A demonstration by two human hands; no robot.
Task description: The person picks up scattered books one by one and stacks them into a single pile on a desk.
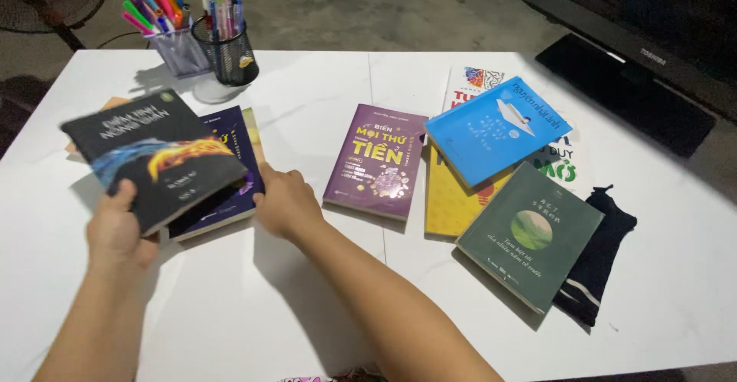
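The white table (pixel 322 305) is carrying everything. At its left end the black paperback (pixel 153 155) is tilting above the dark blue book (pixel 230 171), the left hand (pixel 115 232) clamping its lower corner. It looks light and bendy; gripping nearer the spine seems steadier. The right hand (pixel 285 201) is resting closed against the blue book's edge.
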